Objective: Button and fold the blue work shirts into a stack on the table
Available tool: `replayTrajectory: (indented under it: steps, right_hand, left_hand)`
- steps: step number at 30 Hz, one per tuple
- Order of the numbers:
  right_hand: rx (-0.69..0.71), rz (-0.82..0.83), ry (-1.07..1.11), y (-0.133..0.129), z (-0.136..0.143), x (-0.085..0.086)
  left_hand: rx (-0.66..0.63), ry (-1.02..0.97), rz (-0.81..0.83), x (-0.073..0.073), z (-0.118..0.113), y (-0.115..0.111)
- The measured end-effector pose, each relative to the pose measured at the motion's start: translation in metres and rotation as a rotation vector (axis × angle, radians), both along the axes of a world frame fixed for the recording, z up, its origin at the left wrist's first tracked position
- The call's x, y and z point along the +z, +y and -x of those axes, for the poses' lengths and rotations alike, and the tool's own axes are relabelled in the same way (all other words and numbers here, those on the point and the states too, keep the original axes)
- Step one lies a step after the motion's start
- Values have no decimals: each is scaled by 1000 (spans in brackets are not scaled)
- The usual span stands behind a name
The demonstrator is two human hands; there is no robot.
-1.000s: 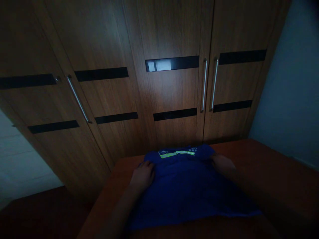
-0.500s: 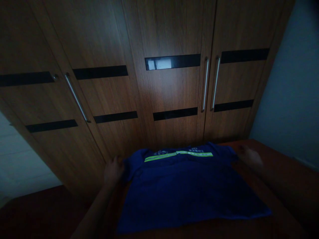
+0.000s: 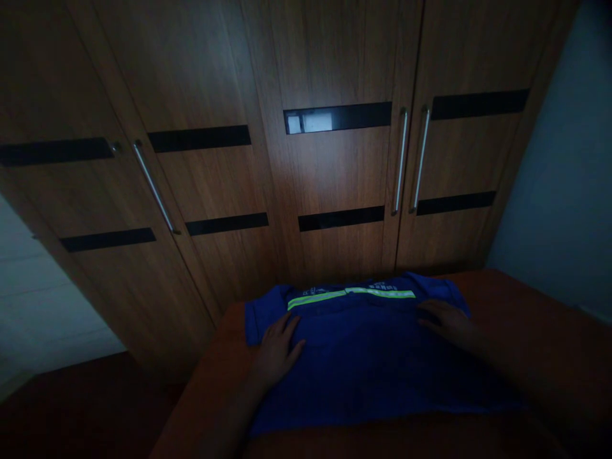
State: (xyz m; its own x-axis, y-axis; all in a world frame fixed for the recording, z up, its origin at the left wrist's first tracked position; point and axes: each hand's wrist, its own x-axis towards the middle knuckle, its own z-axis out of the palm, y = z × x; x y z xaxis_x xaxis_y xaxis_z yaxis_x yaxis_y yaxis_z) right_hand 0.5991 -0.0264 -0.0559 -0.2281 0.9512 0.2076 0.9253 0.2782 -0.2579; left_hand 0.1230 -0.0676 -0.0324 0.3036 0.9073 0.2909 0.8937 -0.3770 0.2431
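Note:
A dark blue short-sleeved shirt [image 3: 354, 357] lies spread out, with a yellow-green and silver reflective stripe [image 3: 318, 298] and pale lettering across its upper part. My left hand [image 3: 278, 349] rests on the shirt's left side just below the stripe, its fingers apart and holding nothing. On the right side of the shirt, below the right sleeve, my right hand [image 3: 444, 320] lies on the cloth with its fingers stretched out. Both sleeves lie out to the sides. The scene is dim.
The shirt is on a reddish-brown table [image 3: 210, 376]. Behind it stands a tall wooden wardrobe [image 3: 335, 166] with black strips and long metal handles [image 3: 400, 162]. A pale wall [image 3: 559, 210] is at the right.
Both hands have moved inward from beside the sleeve ends onto the shirt body. The left hand's fingers have spread. The view has shifted slightly.

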Motion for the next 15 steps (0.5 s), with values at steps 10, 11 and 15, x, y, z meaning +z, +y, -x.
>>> replayTrajectory:
  steps: [10,11,15]
  right_hand:
    - [-56,-5,-79,-4,0,24]
    - [-54,21,-16,-6,-1,27]
    - [-21,91,159,-22,-6,49]
  left_hand:
    - [127,22,-87,24,-30,7]
    - [112,6,-60,30,-30,6]
    - [-39,-153,67,57,-25,-7]
